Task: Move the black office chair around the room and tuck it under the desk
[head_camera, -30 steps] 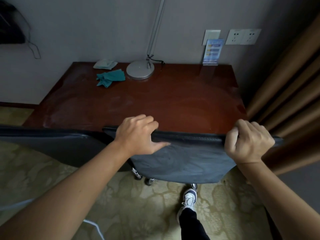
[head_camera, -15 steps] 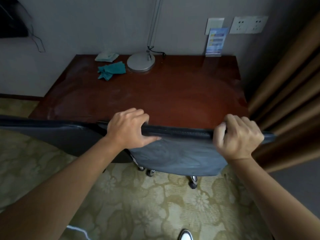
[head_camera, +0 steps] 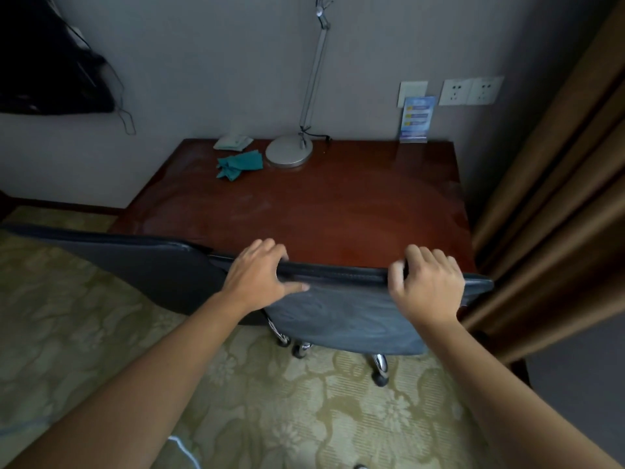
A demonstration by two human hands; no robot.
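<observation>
The black office chair [head_camera: 341, 316] stands with its backrest right at the front edge of the red-brown desk [head_camera: 321, 204]; its seat is hidden under the desk. My left hand [head_camera: 258, 277] grips the top edge of the backrest near its left end. My right hand [head_camera: 426, 282] grips the same edge near its right end. Chrome legs and castors [head_camera: 380, 367] show below the backrest on the carpet.
A second dark chair back [head_camera: 135, 262] stands to the left, against the desk's corner. On the desk are a lamp base [head_camera: 288, 152], a teal cloth [head_camera: 240, 164], a folded white item [head_camera: 233, 142] and a blue card [head_camera: 415, 120]. Brown curtains [head_camera: 558, 198] hang close on the right.
The chair has rolled forward toward the desk with both hands still on the backrest. My view has lifted, showing more wall, and my shoe has left the frame.
</observation>
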